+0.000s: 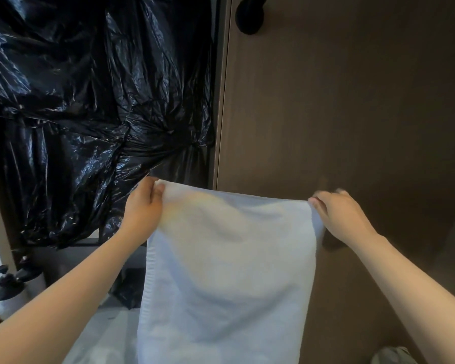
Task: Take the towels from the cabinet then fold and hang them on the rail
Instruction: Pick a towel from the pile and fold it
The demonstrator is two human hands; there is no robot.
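Left hand (145, 203) and right hand (339, 211), each with fingers curled round one upper corner of the white towel (229, 258), hold its top edge stretched between them; the right hand is slightly blurred, but its grip on the corner is legible. The towel hangs open and unfolded from that edge, and its lower part runs out of view at the bottom. Behind it stands a dark brown panel (352, 101); whether this is a wall or a cabinet door cannot be told. To the left, crumpled black plastic sheeting (76, 88) covers a surface. A black round fitting (250, 17) high on the panel is probably a mount of the rail, whose bar is cut off by the frame. Pump bottles (8, 292) stand at lower left. Judged stage: towel taken out, first fold not yet made. Risks: a light corner pinch may slip and drop one side; unevenly matched corners would give a skewed fold; the hanging end may sweep against the pump bottles.
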